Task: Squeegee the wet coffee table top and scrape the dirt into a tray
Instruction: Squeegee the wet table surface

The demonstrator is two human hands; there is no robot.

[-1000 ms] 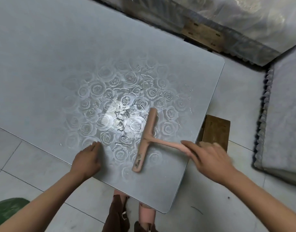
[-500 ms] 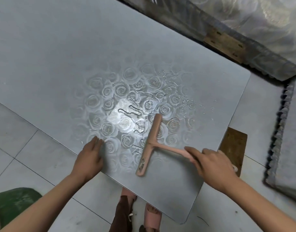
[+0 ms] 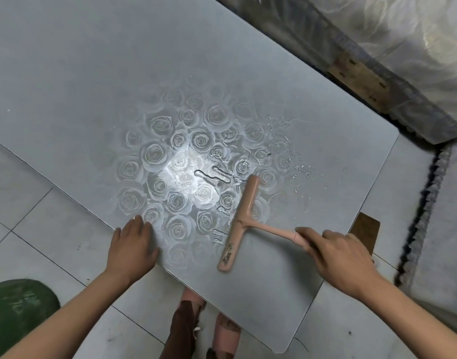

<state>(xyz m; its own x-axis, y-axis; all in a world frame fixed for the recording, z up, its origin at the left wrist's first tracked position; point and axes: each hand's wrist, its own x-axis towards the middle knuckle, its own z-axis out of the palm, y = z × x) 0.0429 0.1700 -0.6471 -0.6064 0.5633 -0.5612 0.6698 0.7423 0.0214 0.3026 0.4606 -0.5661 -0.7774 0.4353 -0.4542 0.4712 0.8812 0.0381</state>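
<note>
The grey coffee table top (image 3: 92,81) has a pale rose pattern in its middle, with streaks and drops of water (image 3: 248,156) on it. A pink T-shaped squeegee (image 3: 239,224) lies with its blade on the wet patch near the front right. My right hand (image 3: 338,257) grips the squeegee's handle. My left hand (image 3: 133,247) rests flat on the table's front edge, left of the squeegee. A brown wooden tray (image 3: 365,233) sits on the floor just past the table's right edge, partly hidden by the table and my right hand.
A green bag (image 3: 17,312) lies on the tiled floor at the lower left. My feet in pink slippers (image 3: 224,330) show below the table's front edge. A grey fringed rug (image 3: 439,216) lies at the right, and a plastic-covered mattress (image 3: 377,47) runs along the back.
The view has shifted, so the table sits further right in frame. The squeegee has been pulled toward the table's right front corner, and the water streaks lie further from the blade.
</note>
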